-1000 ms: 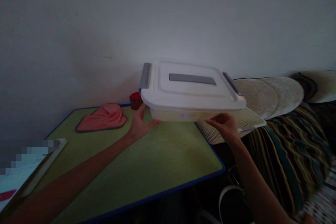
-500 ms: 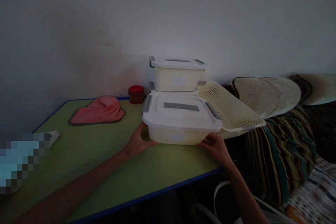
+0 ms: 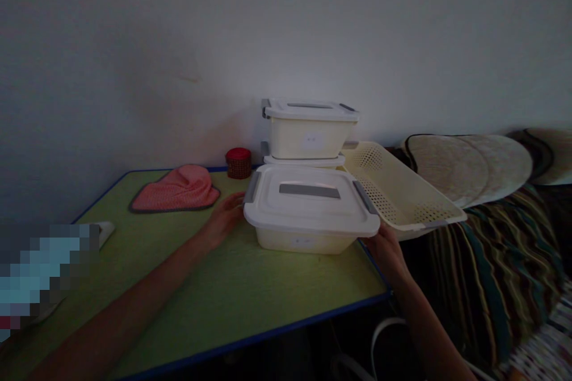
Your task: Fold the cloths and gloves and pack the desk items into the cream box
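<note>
A storage box (image 3: 308, 243) in cream plastic, with a white lid and grey side latches, stands on the green table (image 3: 232, 309). My left hand (image 3: 223, 219) is at the box's left side, fingers stretched toward the latch there; the fingertips are partly hidden. Beside the lid's right front corner is my right hand (image 3: 388, 250), its fingers mostly hidden behind the box. Behind this box, a second lidded box (image 3: 295, 137) rests on another white lid (image 3: 328, 161), whose box is largely hidden.
A perforated cream basket (image 3: 415, 196) reaches past the table's right edge. Left of the boxes are a small red-topped container (image 3: 239, 164) and a pink cloth (image 3: 179, 189) with grey edging. A sofa with a striped cover (image 3: 496, 262) is on the right; a wall is behind.
My left hand has drawn its thumb off the box's front and moved up its left side. My right hand has shifted right, its thumb also gone from the front. The view has turned slightly.
</note>
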A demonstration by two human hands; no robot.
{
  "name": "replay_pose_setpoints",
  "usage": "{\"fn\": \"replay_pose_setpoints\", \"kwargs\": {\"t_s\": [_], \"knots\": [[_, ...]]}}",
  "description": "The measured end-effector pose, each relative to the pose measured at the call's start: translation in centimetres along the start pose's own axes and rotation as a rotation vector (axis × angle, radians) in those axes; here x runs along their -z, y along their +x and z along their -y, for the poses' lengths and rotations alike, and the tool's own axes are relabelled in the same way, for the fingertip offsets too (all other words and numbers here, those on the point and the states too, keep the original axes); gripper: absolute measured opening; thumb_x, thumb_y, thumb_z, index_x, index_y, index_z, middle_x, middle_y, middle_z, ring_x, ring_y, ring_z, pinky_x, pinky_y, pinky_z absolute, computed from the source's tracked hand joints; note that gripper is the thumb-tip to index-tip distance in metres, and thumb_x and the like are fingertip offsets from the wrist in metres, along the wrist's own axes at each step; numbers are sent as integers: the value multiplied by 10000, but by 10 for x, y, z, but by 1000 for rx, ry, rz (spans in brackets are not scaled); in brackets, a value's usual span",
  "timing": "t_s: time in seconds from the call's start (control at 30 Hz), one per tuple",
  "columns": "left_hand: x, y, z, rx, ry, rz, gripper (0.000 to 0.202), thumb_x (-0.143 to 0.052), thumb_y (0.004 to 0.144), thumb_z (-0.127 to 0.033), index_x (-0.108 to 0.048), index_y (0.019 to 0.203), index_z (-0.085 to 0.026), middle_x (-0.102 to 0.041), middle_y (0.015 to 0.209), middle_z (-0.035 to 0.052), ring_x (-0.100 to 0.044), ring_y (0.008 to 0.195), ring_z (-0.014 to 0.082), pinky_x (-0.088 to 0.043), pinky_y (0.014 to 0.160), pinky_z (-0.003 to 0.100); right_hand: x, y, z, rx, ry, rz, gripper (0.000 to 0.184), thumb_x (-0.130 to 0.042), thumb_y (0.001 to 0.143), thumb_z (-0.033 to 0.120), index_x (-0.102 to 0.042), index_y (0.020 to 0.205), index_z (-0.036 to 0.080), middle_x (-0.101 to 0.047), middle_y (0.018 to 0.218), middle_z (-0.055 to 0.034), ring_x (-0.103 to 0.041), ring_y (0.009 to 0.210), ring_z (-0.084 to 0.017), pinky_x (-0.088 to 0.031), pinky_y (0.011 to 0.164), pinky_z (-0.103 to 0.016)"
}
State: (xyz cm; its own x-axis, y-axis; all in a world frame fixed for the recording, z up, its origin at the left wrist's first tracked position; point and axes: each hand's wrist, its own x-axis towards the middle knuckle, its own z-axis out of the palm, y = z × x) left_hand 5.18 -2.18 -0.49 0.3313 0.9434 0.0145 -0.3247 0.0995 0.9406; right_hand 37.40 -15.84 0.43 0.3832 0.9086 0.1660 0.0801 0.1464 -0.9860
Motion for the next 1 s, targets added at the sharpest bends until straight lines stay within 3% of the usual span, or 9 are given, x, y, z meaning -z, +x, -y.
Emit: {"fn": "replay_pose_setpoints", "kwargs": {"t_s": [0.07, 0.13, 0.27, 0.37, 0.47, 0.6, 0.83, 0.93, 1.0], "knots": [[-9, 8, -20, 45, -122, -134, 312, -637, 610, -163, -584, 917, -172, -650, 871, 18, -613, 755, 133, -474, 673, 238, -5, 12, 11, 14, 38, -24, 349, -598, 709, 391, -657, 1017, 239, -689, 1021, -54, -610, 1003, -266, -471, 886, -420], [-23, 13, -39, 80, -148, -164, 286, -599, 648, -151, -584, 932, -179, -640, 861, 9, -601, 716, 116, -462, 609, 212, -13, 23, 25, 17, 74, -38, 364, -592, 717, 406, -640, 1048, 264, -665, 1082, -35, -592, 1034, -243, -479, 876, -376], [-54, 13, -62, 114, -80, -106, 414, -645, 623, -182, -569, 1029, -194, -637, 932, 29, -586, 702, 136, -453, 566, 217, -29, 38, 49, -76, 251, -66, 386, -602, 689, 452, -631, 1023, 261, -671, 1015, -14, -629, 901, -220, -520, 741, -336], [-66, 10, -65, 121, 16, -78, 629, -685, 505, -101, -533, 1106, -209, -616, 1022, 31, -568, 688, 136, -451, 551, 219, -33, 40, 58, -142, 284, -41, 479, -707, 566, 292, -614, 1034, 270, -670, 935, 16, -628, 694, -168, -508, 589, -275], [-67, 9, -63, 130, 50, -63, 697, -658, 469, -85, -507, 1136, -218, -596, 1045, 29, -555, 680, 136, -447, 529, 221, -30, 40, 61, -200, 277, 12, 596, -705, 486, 155, -602, 1060, 279, -665, 867, 34, -588, 572, -132, -465, 492, -242], [-63, 11, -62, 153, 43, -17, 744, -634, 470, -125, -463, 1185, -240, -577, 1059, 28, -545, 656, 132, -432, 493, 219, -21, 42, 56, -178, 284, 32, 547, -667, 505, 132, -625, 1031, 278, -673, 909, 35, -585, 568, -122, -452, 479, -232], [-53, 14, -63, 165, 69, -13, 707, -614, 493, -132, -466, 1175, -244, -571, 1061, 22, -548, 688, 135, -436, 524, 213, -17, 39, 44, -120, 338, 104, 343, -551, 631, 374, -647, 940, 261, -693, 971, -23, -620, 939, -285, -508, 752, -417], [-55, 13, -65, 160, 76, -32, 708, -609, 493, -115, -466, 1176, -234, -570, 1062, 25, -545, 689, 138, -429, 520, 214, -25, 38, 51, -165, 299, 66, 354, -639, 612, 370, -638, 948, 261, -697, 915, -7, -647, 786, -236, -524, 661, -354], [-57, 12, -66, 159, 76, -31, 707, -602, 499, -112, -461, 1182, -231, -572, 1056, 28, -546, 686, 146, -419, 506, 218, -30, 39, 57, -219, 244, 21, 475, -719, 535, 284, -617, 999, 268, -693, 873, 14, -630, 645, -185, -510, 571, -302]]}}
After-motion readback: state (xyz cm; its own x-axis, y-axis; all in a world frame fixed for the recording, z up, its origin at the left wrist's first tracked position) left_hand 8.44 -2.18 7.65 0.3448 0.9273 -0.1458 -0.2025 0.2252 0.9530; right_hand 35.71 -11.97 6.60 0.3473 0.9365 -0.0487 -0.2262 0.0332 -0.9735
